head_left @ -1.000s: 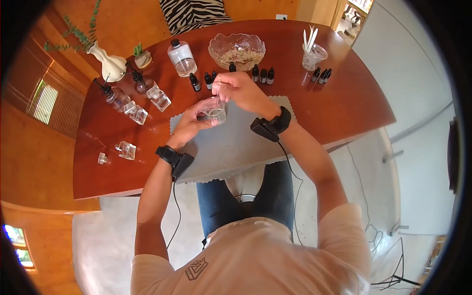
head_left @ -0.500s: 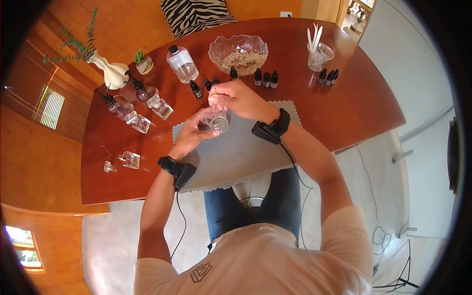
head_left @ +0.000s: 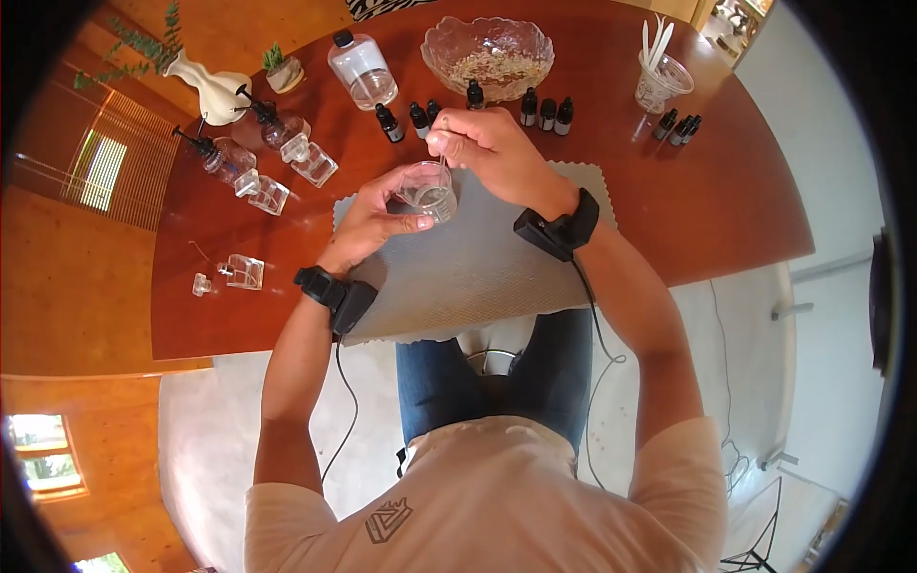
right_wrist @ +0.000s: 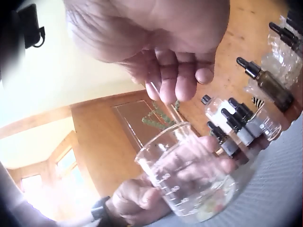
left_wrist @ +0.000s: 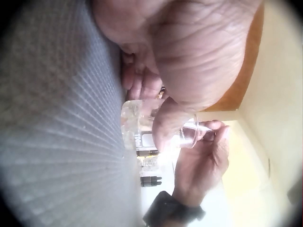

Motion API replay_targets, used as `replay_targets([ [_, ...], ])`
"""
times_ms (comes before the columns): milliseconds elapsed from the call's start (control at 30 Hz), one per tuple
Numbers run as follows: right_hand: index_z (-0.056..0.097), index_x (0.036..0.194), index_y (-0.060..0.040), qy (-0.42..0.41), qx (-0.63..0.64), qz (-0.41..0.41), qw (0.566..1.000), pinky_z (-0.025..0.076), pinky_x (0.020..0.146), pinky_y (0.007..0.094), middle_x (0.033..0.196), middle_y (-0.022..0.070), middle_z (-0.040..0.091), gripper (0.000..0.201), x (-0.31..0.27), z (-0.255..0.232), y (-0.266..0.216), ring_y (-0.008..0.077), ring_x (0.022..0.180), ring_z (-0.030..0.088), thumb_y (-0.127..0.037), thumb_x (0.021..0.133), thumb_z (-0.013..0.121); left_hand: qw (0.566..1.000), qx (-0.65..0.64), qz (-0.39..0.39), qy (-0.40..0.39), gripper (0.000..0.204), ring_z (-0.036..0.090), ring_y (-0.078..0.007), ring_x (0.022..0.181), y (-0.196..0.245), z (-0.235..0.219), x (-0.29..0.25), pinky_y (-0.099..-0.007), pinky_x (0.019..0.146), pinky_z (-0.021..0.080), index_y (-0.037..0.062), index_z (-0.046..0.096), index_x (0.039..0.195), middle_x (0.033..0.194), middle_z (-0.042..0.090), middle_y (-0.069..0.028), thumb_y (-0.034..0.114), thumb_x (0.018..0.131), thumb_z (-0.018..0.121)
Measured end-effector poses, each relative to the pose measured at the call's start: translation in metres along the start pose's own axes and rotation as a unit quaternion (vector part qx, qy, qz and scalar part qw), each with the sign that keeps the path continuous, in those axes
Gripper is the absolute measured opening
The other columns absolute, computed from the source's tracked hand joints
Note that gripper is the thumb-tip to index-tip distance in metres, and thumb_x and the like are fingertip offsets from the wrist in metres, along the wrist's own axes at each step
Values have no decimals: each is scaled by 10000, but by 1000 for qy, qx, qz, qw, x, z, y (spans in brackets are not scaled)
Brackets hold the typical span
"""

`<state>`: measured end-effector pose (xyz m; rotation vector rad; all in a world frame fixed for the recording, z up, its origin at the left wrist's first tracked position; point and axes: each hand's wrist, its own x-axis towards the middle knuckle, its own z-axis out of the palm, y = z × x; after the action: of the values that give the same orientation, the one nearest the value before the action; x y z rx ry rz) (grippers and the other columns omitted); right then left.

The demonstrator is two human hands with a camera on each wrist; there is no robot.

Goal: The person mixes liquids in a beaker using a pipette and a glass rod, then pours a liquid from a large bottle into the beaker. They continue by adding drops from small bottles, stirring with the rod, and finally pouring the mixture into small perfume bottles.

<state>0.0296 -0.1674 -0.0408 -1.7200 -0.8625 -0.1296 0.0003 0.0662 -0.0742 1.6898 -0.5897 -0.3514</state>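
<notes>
My left hand (head_left: pixel 368 218) holds a clear glass beaker (head_left: pixel 435 202) from its left side, thumb in front and fingers behind. Volume marks show on the beaker's wall (right_wrist: pixel 173 189), and some clear liquid lies low in it. Over the rim, my right hand (head_left: pixel 501 158) pinches a thin clear stirring rod (head_left: pixel 443 153), which slants down into the beaker. From the left wrist, the beaker appears low over the grey textured mat (left_wrist: pixel 71 142), partly covered by the thumb. The rod's lower end is hard to make out through the glass.
Several small black-capped dropper bottles (head_left: pixel 419 119) stand just beyond the hands. Behind are a large clear bottle (head_left: pixel 368 81) and a glass bowl (head_left: pixel 487 62). Square glass bottles (head_left: pixel 270 196) and pump bottles (head_left: pixel 229 158) stand left; a plastic cup (head_left: pixel 661 86) with white strips, right.
The head view has tilted, so the table things sit at other heights in the picture. My right hand has shifted slightly above the beaker, still pinching the rod; the left keeps its hold.
</notes>
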Motion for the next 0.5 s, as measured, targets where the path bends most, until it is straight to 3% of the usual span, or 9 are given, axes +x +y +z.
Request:
replay_targets([
  [100,612,858,25,-8,101,20,995,422,572,296,644,46,546,275,-3,3,-4,115,597,485,-205,1008,610,1000,-2,1,4,711,567,-172,1243,-3,1,-1,-335,1073,421,35,527,1442,1353,630,-58,101,806,838],
  [200,611,857,23,80,23,-50,995,409,564,295,641,37,540,283,-4,11,3,106,593,478,-210,1017,603,1000,0,0,5,682,563,-161,1238,-3,1,-2,-322,1044,431,41,542,1436,1334,642,-44,85,815,823],
  [300,612,854,14,6,41,-17,999,397,549,312,639,41,527,278,-4,10,4,116,575,447,-211,1017,606,1000,11,15,-2,691,566,-156,1235,-5,0,-3,-321,1020,431,53,544,1437,1329,646,-34,86,807,826],
  [333,613,857,5,30,82,-53,995,386,544,314,634,35,505,265,-5,17,4,118,583,415,-208,1014,612,999,37,17,-2,691,569,-146,1243,-6,-2,-2,-311,1001,409,66,544,1441,1328,652,-26,104,810,823],
  [433,650,916,-6,58,-58,-62,995,430,615,235,721,-10,555,274,-8,15,-1,67,665,509,-238,1046,586,1000,21,18,5,673,569,-135,1252,-9,-1,-3,-300,982,387,76,551,1439,1319,664,-20,117,822,815],
  [500,658,907,-3,12,-25,-52,998,436,619,231,718,-2,573,289,-9,11,0,67,663,526,-243,1048,579,998,49,35,-2,650,568,-127,1255,-11,-2,-3,-297,976,381,83,558,1435,1316,673,-12,125,835,806],
])
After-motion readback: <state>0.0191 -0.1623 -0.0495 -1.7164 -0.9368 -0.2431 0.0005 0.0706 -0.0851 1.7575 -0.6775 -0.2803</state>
